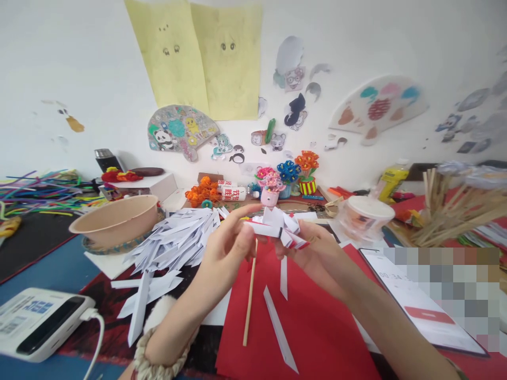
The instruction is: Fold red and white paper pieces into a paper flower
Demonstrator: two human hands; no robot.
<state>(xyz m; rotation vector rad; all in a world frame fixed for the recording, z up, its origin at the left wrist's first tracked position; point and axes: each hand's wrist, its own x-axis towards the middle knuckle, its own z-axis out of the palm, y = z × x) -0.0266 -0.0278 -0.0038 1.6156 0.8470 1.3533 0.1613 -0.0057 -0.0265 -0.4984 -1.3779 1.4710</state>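
Note:
Both hands hold a folded white and red paper piece (273,224) up above the red paper sheet (317,327). My left hand (232,237) pinches its left side between thumb and fingers. At its right side my right hand (317,253) is closed on the same piece, with some fingers hidden behind it. A thin wooden stick (250,301) stretches over the red sheet below, its upper end near my left fingers. White paper strips (279,327) lie on the sheet beside the stick. A pile of folded white strips (178,235) is left of my left hand.
A beige bowl (119,216) stands at left, near a white device (43,322) with a cable. Small craft flowers (271,182) line the back by the wall. At right are a lidded tub (368,211), wooden sticks (459,211) and a tablet (420,311).

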